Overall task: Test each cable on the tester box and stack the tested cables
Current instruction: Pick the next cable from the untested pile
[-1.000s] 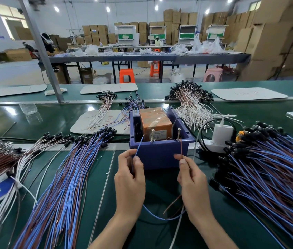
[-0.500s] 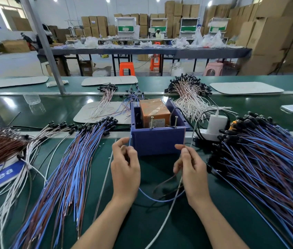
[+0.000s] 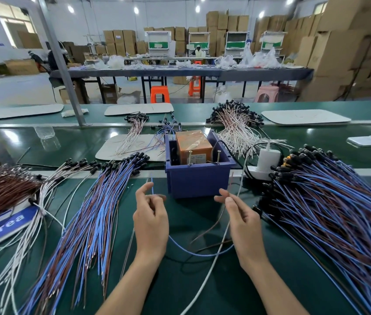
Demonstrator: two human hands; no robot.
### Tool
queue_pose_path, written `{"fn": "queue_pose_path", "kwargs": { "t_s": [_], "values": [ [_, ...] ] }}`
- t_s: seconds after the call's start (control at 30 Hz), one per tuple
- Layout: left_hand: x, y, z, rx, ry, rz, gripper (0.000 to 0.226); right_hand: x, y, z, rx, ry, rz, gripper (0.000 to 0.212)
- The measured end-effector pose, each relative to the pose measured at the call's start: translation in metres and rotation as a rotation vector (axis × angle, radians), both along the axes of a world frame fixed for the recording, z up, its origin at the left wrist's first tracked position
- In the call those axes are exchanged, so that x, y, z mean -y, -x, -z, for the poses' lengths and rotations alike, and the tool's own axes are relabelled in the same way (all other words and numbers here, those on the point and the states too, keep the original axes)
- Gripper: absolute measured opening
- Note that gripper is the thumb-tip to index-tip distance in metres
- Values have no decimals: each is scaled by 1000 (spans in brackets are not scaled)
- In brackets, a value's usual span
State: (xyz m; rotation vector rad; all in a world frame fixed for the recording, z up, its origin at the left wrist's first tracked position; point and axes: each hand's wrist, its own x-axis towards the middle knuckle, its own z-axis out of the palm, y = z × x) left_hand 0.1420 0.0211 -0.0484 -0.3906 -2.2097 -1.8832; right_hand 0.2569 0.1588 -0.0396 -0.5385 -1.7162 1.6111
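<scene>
A blue tester box [image 3: 199, 179] with an orange block inside and two upright metal pins on its front rim stands mid-table. My left hand [image 3: 150, 214] pinches the blue wire end of a cable [image 3: 193, 252], tip pointing up left of the box. My right hand [image 3: 242, 214] pinches the brown and white wire ends, raised in front of the box's right corner. The cable loops on the mat between my hands. A stack of blue-and-brown cables [image 3: 84, 228] fans out at left; a larger pile [image 3: 329, 212] lies at right.
A white charger on a power strip [image 3: 265, 163] sits right of the box. Brown cables [image 3: 0, 189] and white wires lie far left over a blue sign. More cable bundles [image 3: 236, 126], cardboard sheets and a phone [image 3: 370, 140] lie beyond on the green belt.
Both hands drew the wire ends back from the box's pins, then raised them again in front of the box. The camera view shifted slightly.
</scene>
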Motion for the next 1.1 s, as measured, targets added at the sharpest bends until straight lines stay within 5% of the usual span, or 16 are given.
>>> {"fn": "queue_pose_path", "kwargs": {
  "t_s": [0.27,0.4,0.53,0.63,0.77,0.9,1.1],
  "values": [
    [11,-6,-1,60,98,-36,40,0,-11,3,13,70,41,47],
    [10,-23,-18,-197,187,24,30,1,-17,-8,-60,81,84,40],
    [-4,-53,-53,-503,352,356,19,4,-19,-47,-242,31,79,37],
    [-21,-74,-83,-530,459,695,26,8,-22,-93,-374,-102,56,30],
    [-40,-84,-122,-562,338,784,7,11,-32,-152,-531,-295,60,31],
    [-57,-94,-158,-613,201,805,18,5,-51,-188,-588,-451,-18,28],
    [-85,-99,-205,-398,-238,757,12,-23,-70,-198,-416,-344,-104,28]
  ]
}}
